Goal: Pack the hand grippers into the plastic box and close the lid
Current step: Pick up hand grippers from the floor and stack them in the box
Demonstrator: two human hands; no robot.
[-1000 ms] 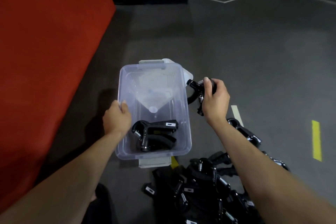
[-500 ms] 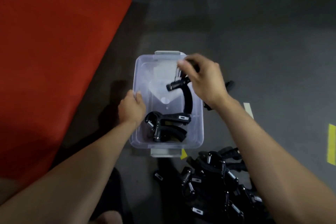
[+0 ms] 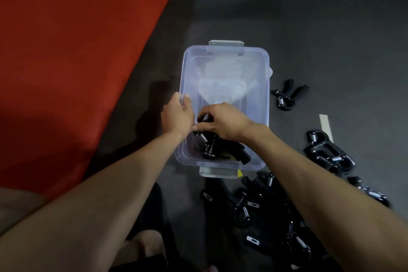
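A clear plastic box (image 3: 225, 53) stands open on the dark floor, with grey latches at its near and far ends. My left hand (image 3: 177, 115) grips its left rim. My right hand (image 3: 223, 121) is down inside the box, fingers closed on a black hand gripper (image 3: 204, 118) that rests over other black grippers (image 3: 208, 148) in the near end. A pile of loose hand grippers (image 3: 260, 205) lies on the floor in front of the box, under my right forearm. The lid is hard to make out; a pale edge shows behind the box's right wall.
A red mat (image 3: 77, 40) fills the left side. One single hand gripper (image 3: 287, 95) lies right of the box, and several more (image 3: 326, 154) sit further right near a pale tape strip (image 3: 325, 126). My knee shows at the bottom edge.
My right hand carried a hand gripper from right of the box over the rim and down into its near end. My left hand stayed on the left rim. The camera tilted downward.
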